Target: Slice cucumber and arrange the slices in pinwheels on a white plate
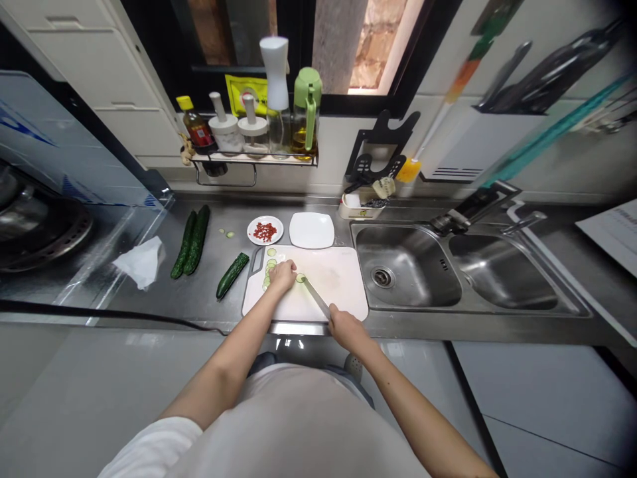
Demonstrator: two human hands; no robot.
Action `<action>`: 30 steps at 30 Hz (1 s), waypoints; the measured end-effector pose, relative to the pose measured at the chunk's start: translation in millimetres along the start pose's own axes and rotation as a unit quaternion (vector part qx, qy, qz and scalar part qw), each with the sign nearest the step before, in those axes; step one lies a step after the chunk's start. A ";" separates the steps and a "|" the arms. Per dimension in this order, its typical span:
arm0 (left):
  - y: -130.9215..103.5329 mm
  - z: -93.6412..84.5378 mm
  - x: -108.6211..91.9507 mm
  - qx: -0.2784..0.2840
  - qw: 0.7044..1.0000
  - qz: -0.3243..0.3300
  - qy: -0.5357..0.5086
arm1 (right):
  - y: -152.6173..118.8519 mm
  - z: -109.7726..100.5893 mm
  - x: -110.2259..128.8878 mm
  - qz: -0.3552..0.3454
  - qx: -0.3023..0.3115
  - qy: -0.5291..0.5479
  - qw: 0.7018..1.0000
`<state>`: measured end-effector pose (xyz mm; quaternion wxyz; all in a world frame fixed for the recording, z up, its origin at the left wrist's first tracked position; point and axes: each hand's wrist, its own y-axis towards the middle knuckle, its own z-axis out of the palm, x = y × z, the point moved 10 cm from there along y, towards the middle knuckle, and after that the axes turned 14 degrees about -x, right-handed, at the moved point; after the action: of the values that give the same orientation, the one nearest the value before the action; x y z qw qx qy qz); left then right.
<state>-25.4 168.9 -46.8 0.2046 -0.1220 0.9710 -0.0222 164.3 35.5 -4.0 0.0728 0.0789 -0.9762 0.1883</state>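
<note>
My right hand (345, 325) is wrapped round the handle of a kitchen knife (316, 297), whose blade points up and left over the white cutting board (343, 272). A pale green cucumber slice (300, 278) lies by the blade's tip. Just left of it, my left hand (283, 275) rests low over the board with its fingers curled together; whatever is under them is hidden. More cucumber slices (271, 253) lie along the board's left side, partly behind that hand. A cut length of cucumber (232, 276) lies on the counter left of the board.
Two whole cucumbers (195, 240) and a crumpled white tissue (142, 261) lie further left. Behind the board stand a small plate (252, 237) of chopped red pieces and a square white plate (312, 230). A double sink (408, 265) is at right; a condiment rack (293, 158) hangs above.
</note>
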 end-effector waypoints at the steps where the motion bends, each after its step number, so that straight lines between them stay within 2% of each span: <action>1: 0.2 0.1 0.1 -0.001 1.000 0.000 0.000 | 1.1 -0.4 0.4 0.000 0.001 0.000 1.000; 9: 0.1 0.3 0.2 -0.006 1.000 0.001 -0.003 | 9.8 -6.6 7.9 -0.011 0.009 -0.004 1.000; 30: 0.6 2.1 2.1 0.008 1.000 -0.014 -0.001 | 11.7 -9.1 9.6 -0.018 0.015 -0.012 1.000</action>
<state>-26.5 168.9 -49.6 0.2059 -0.1343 0.9688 -0.0325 153.8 48.4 1.8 0.0638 0.1001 -0.9725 0.2005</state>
